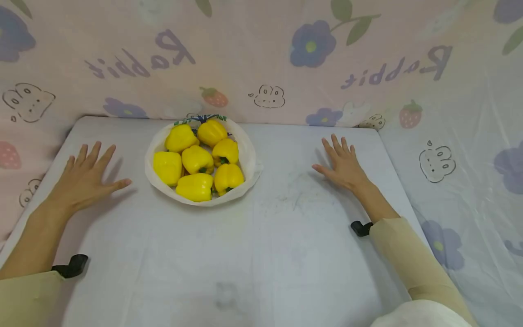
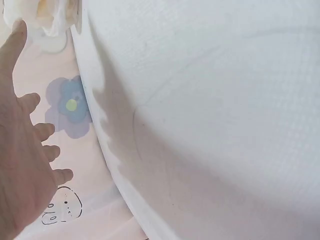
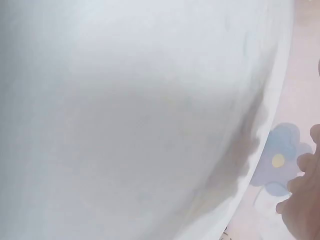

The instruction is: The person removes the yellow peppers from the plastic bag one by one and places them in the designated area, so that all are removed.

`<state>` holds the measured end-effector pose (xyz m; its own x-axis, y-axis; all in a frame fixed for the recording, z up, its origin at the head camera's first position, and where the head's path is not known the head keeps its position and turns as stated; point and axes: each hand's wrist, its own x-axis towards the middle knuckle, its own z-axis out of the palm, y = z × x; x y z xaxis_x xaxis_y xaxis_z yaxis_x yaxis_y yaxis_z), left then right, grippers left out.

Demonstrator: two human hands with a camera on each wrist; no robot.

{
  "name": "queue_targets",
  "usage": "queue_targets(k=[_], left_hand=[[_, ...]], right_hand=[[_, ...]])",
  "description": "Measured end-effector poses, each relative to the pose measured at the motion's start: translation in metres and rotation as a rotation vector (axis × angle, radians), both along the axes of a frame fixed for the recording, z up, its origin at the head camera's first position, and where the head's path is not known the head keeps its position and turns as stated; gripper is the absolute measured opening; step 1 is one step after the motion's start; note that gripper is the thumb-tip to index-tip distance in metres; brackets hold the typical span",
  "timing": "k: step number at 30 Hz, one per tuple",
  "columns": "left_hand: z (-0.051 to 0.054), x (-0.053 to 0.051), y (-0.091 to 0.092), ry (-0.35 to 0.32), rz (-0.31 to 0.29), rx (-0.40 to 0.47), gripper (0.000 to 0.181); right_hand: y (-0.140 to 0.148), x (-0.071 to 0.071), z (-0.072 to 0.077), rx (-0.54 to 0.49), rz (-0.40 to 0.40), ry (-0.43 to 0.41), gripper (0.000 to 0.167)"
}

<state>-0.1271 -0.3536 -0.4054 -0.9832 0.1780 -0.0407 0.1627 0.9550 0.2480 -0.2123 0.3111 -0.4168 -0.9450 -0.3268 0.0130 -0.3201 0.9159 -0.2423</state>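
Several yellow bell peppers (image 1: 197,159) lie together in a round container lined with a white plastic bag (image 1: 249,175), toward the back of the table and left of its middle. To the left of it, my left hand (image 1: 83,179) is held with fingers and thumb spread, holding nothing; its shadow falls on the table. In the left wrist view that hand (image 2: 20,145) shows at the left edge, with a bit of the white bag near the top. My right hand (image 1: 342,165), also spread and holding nothing, is well to the right of the peppers. Only its fingers (image 3: 300,165) and palm edge show in the right wrist view.
A white-covered table (image 1: 196,263) fills the middle, with faint grey smudges. Behind it and at both sides hangs a curtain (image 1: 245,54) printed with flowers, rabbits and strawberries. Black devices (image 1: 73,266) sit at both wrists by the sleeve cuffs.
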Motion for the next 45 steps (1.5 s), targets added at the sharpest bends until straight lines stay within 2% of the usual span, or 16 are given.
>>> queue_targets(k=[5,9,16,21,27,32,36,40,45], left_hand=[[0.005,-0.003,0.004,0.021,-0.019,0.017,0.105],[0.007,-0.001,0.007,0.033,-0.023,0.053,0.108],[0.012,0.006,0.014,0.034,0.006,0.115,0.110],[0.013,0.007,0.017,0.038,0.018,0.179,0.111],[0.011,0.005,0.021,0.069,-0.010,0.286,0.109],[0.013,0.003,0.028,0.085,-0.032,0.330,0.108],[0.016,0.002,0.034,0.052,-0.019,0.353,0.107],[0.017,0.002,0.041,-0.008,0.001,0.398,0.107],[0.018,0.001,0.052,-0.059,-0.001,0.429,0.106]], right_hand=[[-0.010,-0.004,0.003,-0.001,0.027,0.015,0.091],[-0.018,-0.005,0.007,-0.011,0.054,0.024,0.090],[-0.032,-0.003,0.012,-0.061,0.093,0.025,0.089],[-0.044,-0.004,0.015,-0.099,0.141,0.041,0.089],[-0.061,-0.003,0.020,-0.156,0.206,0.066,0.088],[-0.073,-0.004,0.025,-0.201,0.270,0.102,0.085],[-0.082,-0.005,0.028,-0.223,0.308,0.122,0.083],[-0.092,-0.006,0.029,-0.260,0.347,0.149,0.082],[-0.106,-0.008,0.031,-0.306,0.362,0.142,0.080]])
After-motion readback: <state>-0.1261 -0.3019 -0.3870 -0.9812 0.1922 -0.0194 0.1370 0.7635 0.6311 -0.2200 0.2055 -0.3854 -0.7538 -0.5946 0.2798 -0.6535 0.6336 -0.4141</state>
